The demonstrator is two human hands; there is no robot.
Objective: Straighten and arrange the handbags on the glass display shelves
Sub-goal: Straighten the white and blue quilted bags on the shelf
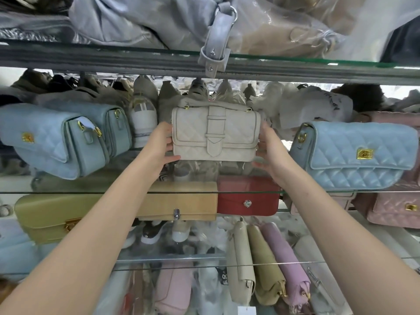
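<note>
Between left hand (162,144) and right hand (269,146), cream handbag (216,133) (fingers (168,129) partly hidden behind).

Cream quilted handbag (216,133) between 2 pale-blue quilted bags (361,153), above tan and red clutches (247,198).

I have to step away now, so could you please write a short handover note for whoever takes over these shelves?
Left hand and right hand grip the ends of the cream bag, upright over the middle shelf; whether it is set down, I cannot tell.
The left blue bag sits angled, the right blue bag tilted.
Done: cream bag faces front.
To do: release it, then probably square both blue ones.
</note>
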